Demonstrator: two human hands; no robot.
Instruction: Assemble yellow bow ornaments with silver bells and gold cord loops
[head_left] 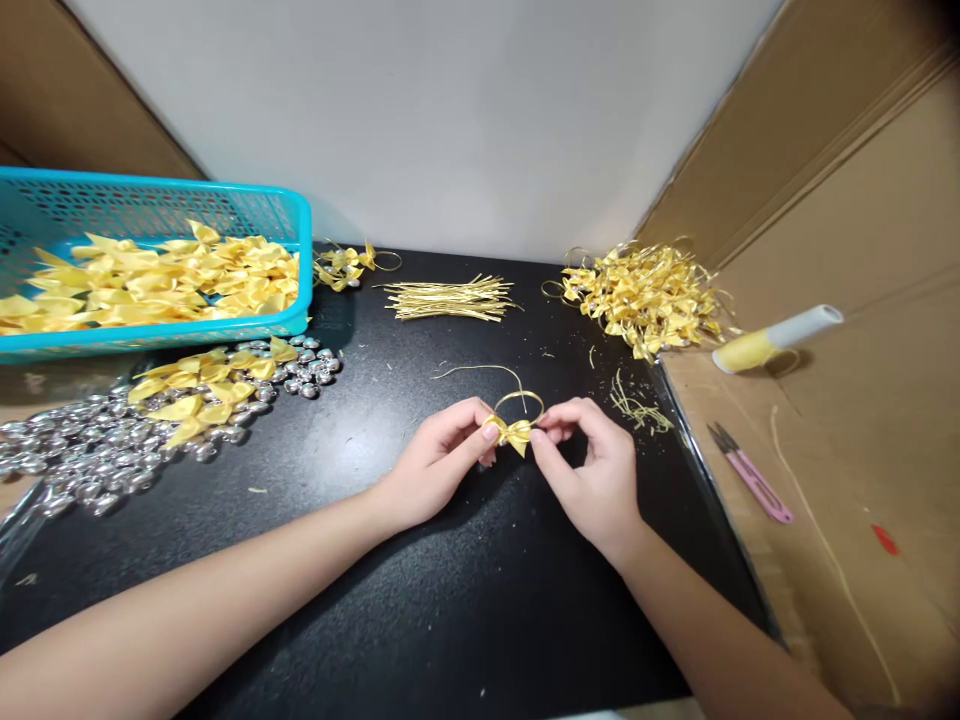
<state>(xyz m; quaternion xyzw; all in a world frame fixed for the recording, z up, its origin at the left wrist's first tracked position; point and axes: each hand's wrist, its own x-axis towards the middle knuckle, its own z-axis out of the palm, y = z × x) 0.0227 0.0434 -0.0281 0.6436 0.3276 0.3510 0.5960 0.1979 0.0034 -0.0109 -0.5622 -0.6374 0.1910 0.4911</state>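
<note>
While one shiny yellow ribbon bow [517,434] sits pinched, a thin gold strand [480,367] trails loose

Because the bow is held by its sides, above the middle of the black worktop [360,610], it could twist or slip on its slim gold ring [519,393] if either pinch slackens. The left hand [446,455] squeezes the bow's left side between thumb and fingers; the right hand [596,470] pinches where its right edge meets the ring, fingertips partly hidden. The strand's free end, arching leftward, might snag on a finger or spring aside.

Counted: one bow and one ring in the hands, one turquoise plastic basket [305,250], one pair of pink-handled snips [750,478], one white-and-yellow tube [806,325]. Too overlapped to count: yellow bows [187,280] inside the basket, with more lying on heaped shiny silver beads [97,440]; bundled straight gold strands [450,300]; a large pile of ringed bows [652,300] at right; and a smaller cluster of ringed bows [341,265] beside the basket.
</note>
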